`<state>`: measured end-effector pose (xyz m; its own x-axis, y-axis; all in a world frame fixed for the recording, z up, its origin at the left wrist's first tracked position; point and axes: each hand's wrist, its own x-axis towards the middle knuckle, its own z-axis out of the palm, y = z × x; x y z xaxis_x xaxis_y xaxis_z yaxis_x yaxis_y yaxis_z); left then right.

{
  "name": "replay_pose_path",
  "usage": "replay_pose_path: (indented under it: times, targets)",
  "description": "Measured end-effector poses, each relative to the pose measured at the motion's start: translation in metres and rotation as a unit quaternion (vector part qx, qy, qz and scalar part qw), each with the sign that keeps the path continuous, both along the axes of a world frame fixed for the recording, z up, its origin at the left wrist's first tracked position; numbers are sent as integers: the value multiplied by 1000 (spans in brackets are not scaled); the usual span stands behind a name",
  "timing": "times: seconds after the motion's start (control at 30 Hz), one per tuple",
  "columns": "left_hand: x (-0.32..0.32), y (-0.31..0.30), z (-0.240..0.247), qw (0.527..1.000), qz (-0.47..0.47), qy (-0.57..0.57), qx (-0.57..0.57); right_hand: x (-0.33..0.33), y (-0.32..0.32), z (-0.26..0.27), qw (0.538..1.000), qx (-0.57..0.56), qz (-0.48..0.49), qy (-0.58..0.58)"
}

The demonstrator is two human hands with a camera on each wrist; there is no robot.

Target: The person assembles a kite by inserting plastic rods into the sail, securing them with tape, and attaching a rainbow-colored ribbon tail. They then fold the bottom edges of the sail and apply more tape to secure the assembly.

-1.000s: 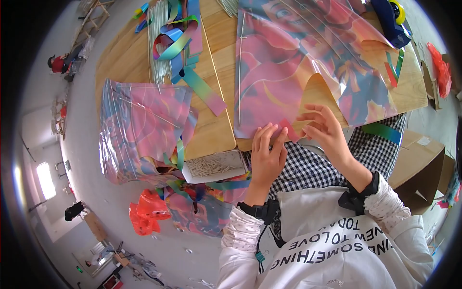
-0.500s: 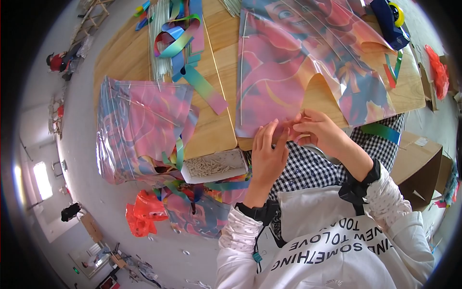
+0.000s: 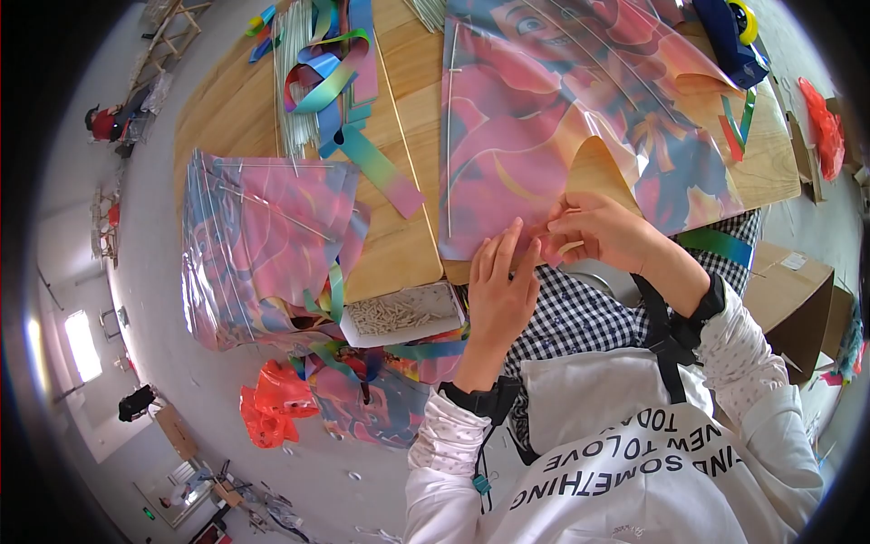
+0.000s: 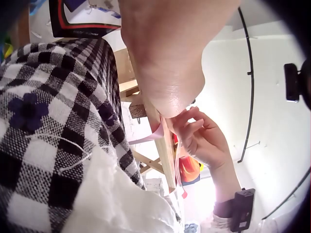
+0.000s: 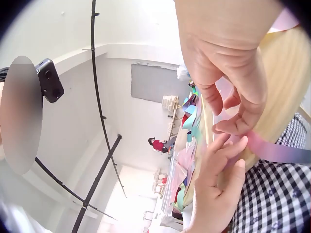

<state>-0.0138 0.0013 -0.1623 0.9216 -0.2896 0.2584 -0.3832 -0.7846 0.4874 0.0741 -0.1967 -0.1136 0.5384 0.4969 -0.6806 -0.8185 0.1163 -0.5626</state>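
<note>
A printed pink plastic sheet [image 3: 507,136] lies on the wooden table, its lower corner at both hands. The left hand [image 3: 503,295] rests at that corner with its fingers extended. Beside it, the right hand [image 3: 612,238] bends its fingers and pinches at the end of a ribbon. The right wrist view shows this pink-to-purple ribbon [image 5: 279,149] running from under the right hand's fingertips [image 5: 240,124], with the left hand [image 5: 216,182] close against them. In the left wrist view the ribbon [image 4: 151,136] hangs at the table edge.
A folded printed sheet bundle [image 3: 272,227] lies at the left, beside a white box of small sticks [image 3: 403,315]. Thin rods [image 3: 294,82] and coiled ribbons [image 3: 331,82] lie farther back. A blue tape dispenser [image 3: 736,45] stands back right; a cardboard box [image 3: 788,290] is at right.
The right hand has moved down and left towards the left hand, its fingers now bent over the ribbon at the sheet corner. The left hand has barely moved.
</note>
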Motion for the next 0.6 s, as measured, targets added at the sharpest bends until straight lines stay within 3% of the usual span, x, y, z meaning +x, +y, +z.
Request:
replay_pose_path:
  times: [0.6]
  targets:
    - [3,0,3,1000,-5,-5,4,5,-3,-3,997,29,-27,59]
